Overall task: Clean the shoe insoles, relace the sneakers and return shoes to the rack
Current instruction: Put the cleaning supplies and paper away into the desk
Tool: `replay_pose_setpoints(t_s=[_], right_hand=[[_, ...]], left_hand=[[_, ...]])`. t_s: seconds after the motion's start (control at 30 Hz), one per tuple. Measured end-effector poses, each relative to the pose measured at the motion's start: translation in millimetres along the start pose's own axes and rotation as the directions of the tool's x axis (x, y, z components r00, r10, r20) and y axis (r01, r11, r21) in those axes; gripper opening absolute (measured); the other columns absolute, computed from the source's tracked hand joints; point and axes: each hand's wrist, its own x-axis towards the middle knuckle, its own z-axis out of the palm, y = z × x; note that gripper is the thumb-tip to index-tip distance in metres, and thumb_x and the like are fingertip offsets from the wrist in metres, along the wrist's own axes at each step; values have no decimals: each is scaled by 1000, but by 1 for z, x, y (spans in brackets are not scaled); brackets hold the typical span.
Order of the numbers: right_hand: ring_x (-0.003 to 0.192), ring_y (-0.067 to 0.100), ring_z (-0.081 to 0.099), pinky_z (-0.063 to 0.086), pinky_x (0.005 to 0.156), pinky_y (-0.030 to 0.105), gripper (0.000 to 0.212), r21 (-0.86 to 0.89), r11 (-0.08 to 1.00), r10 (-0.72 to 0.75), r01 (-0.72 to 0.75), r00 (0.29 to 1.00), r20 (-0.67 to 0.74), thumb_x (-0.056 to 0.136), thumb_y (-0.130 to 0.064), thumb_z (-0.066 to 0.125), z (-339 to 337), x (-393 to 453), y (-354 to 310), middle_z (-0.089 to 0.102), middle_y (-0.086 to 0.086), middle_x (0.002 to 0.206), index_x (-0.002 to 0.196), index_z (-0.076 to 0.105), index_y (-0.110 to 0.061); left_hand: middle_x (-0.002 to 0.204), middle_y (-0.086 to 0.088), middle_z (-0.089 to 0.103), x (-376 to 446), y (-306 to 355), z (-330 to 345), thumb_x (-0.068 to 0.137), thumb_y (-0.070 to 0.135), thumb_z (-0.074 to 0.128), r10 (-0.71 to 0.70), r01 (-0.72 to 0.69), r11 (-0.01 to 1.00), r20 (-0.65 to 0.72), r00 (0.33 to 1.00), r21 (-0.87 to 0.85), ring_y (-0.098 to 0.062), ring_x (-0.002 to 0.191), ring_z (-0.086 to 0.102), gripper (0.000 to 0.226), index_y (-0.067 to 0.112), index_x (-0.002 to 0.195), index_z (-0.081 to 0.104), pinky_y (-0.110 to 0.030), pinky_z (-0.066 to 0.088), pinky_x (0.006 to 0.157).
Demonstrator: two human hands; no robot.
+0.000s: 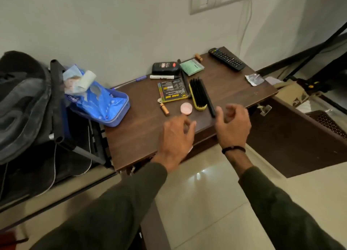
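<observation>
Neither hand has a grip on anything. The left hand [175,138] hovers over the near part of the desk [137,137], fingers loosely spread and slightly bent, holding nothing. The right hand [231,126] hangs above the desk's near right edge, fingers relaxed and half curled, also holding nothing; a dark band [233,149] circles its wrist. Both arms wear dark olive sleeves [120,202].

Just beyond the fingertips lies the shoe brush [198,95], on its side with a yellow back and black bristles, its near end close to the right hand. A thin black comb [209,99] lies along its right side. Left of the brush sits a small round pink jar [186,108], and beside that a small copper-coloured tube [164,109]. A black and yellow packet [172,90] lies flat behind the jar, touching the brush's left side.

Further back, near the wall, are a black bottle with a red label [166,67], a white marker [164,77], a green packet [191,67] and a remote control [226,59]. A crumpled foil wrapper [254,79] rests at the desk's right edge.

At the desk's left edge, a blue pouch [105,107] holds a blue plastic wipes pack. A grey and black backpack [22,107] sits left of the desk. No shoes, insoles or laces are in view.
</observation>
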Motion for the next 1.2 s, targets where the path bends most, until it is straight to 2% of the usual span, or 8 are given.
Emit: replay_pose_setpoints(t_s=[0.07,0.17,0.23,0.33,0.5,0.63,0.97,1.2], right_hand=[[102,15,55,51,87,28,59,-118,993,0,23,981,192,84,-47,75,5,21,-8,55,0,118,131,53,-21],[116,27,52,48,98,48,71,-271,958,-16,96,959,283,79,-56,75,16,34,-19,58,6,127,138,49,-26],[119,31,51,44,100,52,67,-377,917,-9,127,954,300,79,-62,71,28,41,-27,58,8,128,133,51,-28],[119,34,50,44,98,52,65,-388,908,-18,161,938,347,78,-65,69,38,50,-38,59,8,127,131,53,-31],[111,35,57,52,90,48,48,-418,878,-75,234,929,363,82,-46,72,38,49,-48,68,8,117,123,62,-22],[94,34,66,58,80,45,40,-481,853,-47,202,948,314,80,-38,73,27,42,-48,72,13,98,110,70,-12],[91,24,64,61,75,43,54,-485,873,105,51,951,289,70,-42,87,9,17,-43,68,6,99,112,65,-15],[93,22,64,60,79,42,52,-469,879,85,92,936,342,71,-38,87,3,22,-43,69,6,102,112,66,-15]], left_hand=[[108,3,61,30,1,0,90,39,71,-41,42,998,-3,999,54,-11,93,56,30,25,114,61,-29,49,80],[129,-5,53,57,3,0,89,43,69,-105,72,963,115,988,261,-28,114,55,48,21,130,55,-43,48,92],[128,-7,51,65,5,1,94,45,61,-119,72,949,138,983,306,-30,114,55,44,19,130,56,-44,48,91],[122,-9,54,65,4,4,98,40,54,-110,64,952,141,984,298,-30,111,55,38,15,125,60,-44,47,90],[109,-10,61,67,7,-2,91,35,65,-117,66,943,139,983,327,-31,98,61,29,12,107,68,-42,50,77],[109,-13,64,72,18,-3,85,30,72,-187,133,935,141,972,329,-34,98,65,28,9,104,69,-43,55,80],[114,-9,63,72,10,-3,85,38,78,-176,124,939,141,974,321,-30,105,63,38,13,110,67,-41,55,84],[116,-9,62,73,11,0,85,36,80,-187,147,943,109,976,299,-27,105,63,40,12,113,67,-42,55,87]])
